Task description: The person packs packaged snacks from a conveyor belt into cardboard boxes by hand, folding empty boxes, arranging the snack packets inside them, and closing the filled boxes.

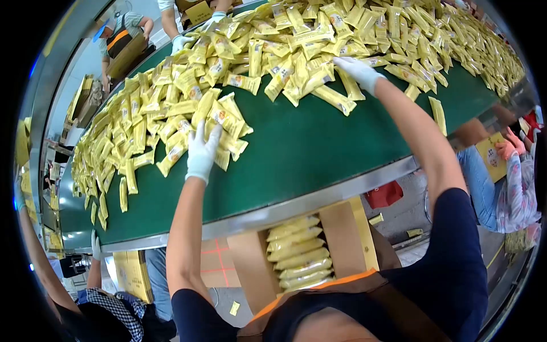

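My left hand (201, 155), in a white glove, reaches over the belt with its fingers spread. Its fingertips touch the near edge of a cluster of yellow packets (225, 118). Farther right, my right hand (359, 75), gloved too, lies stretched out against the heap of yellow packets (302, 74). Its fingers point left, and no packet shows in its grasp. Both hands are open. The packets lie loosely piled on a green conveyor belt (285, 154). Below the belt, in front of my body, an open cardboard box (250, 271) holds a row of larger, filled yellow bags (299, 251).
A metal rail (319, 199) edges the belt. Across it are a co-worker's gloved hands (181, 43) and a person in a blue cap (122, 34). Other people stand at the left (114, 310) and right (515, 194). A red object (383, 195) sits below the belt.
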`<move>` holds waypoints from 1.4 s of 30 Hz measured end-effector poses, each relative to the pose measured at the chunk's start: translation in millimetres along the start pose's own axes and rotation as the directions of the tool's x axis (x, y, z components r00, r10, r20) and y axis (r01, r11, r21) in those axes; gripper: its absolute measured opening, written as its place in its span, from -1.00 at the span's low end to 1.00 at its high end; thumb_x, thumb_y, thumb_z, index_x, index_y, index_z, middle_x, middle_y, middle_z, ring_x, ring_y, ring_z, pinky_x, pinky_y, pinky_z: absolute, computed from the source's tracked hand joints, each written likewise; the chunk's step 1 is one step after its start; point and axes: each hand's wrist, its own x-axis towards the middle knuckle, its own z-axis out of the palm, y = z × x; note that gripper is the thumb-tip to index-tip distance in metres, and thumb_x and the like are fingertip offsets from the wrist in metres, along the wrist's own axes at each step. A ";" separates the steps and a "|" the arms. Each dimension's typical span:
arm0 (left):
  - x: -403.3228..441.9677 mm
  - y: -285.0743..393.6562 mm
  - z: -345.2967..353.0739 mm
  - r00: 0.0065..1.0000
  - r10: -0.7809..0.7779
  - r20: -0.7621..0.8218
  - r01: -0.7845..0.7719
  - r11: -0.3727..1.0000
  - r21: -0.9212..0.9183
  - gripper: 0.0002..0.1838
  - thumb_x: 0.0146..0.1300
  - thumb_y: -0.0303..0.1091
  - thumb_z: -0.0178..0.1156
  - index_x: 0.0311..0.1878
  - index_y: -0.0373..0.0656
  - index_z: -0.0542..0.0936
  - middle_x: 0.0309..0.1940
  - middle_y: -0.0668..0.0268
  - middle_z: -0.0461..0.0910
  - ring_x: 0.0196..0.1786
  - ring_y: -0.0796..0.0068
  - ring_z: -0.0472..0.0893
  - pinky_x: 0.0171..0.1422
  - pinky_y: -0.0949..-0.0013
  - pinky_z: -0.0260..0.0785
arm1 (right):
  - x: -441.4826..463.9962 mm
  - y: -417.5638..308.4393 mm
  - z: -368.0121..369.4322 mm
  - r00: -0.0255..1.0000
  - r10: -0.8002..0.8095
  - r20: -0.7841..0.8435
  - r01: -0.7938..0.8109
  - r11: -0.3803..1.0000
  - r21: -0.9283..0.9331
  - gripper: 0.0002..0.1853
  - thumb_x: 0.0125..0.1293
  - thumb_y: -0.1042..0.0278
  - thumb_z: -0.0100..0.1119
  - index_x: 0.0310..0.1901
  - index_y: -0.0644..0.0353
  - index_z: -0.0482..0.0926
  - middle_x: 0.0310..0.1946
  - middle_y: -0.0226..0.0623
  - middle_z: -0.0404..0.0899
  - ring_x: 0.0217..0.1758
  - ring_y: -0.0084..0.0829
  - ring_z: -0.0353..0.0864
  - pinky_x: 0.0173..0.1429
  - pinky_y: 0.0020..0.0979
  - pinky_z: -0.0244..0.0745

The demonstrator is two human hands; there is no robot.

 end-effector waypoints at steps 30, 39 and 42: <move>-136.4 60.4 -10.0 0.747 0.437 0.501 -0.582 0.794 0.176 -0.21 0.08 -0.32 0.30 0.45 0.09 0.31 0.03 0.14 0.51 0.11 0.05 0.55 0.17 0.13 0.46 | -143.2 21.9 13.1 0.916 -0.391 0.093 0.398 0.849 -0.348 -0.45 0.18 -0.25 0.28 -0.02 0.05 0.59 -0.23 -0.18 0.62 -0.07 -0.11 0.65 -0.02 -0.17 0.54; -122.3 34.6 -9.9 0.769 0.233 0.596 -0.564 0.686 0.460 -0.25 0.07 -0.28 0.37 0.38 0.13 0.36 0.14 0.17 0.55 0.18 0.05 0.56 0.22 0.13 0.46 | -138.4 6.8 46.9 0.837 -0.239 0.492 0.544 0.460 -0.702 -0.50 0.15 -0.19 0.26 -0.14 0.12 0.66 -0.30 -0.10 0.71 -0.17 -0.10 0.71 -0.01 -0.16 0.59; -126.6 12.6 -18.2 0.845 0.244 0.475 -0.460 0.785 0.416 -0.24 0.13 -0.12 0.39 0.41 0.10 0.34 0.15 0.11 0.54 0.20 -0.01 0.53 0.26 0.10 0.42 | -145.5 26.2 40.8 0.907 -0.174 0.384 0.397 0.657 -0.641 -0.39 0.25 -0.34 0.07 -0.10 0.13 0.66 -0.25 -0.06 0.69 -0.13 -0.04 0.69 0.02 -0.14 0.56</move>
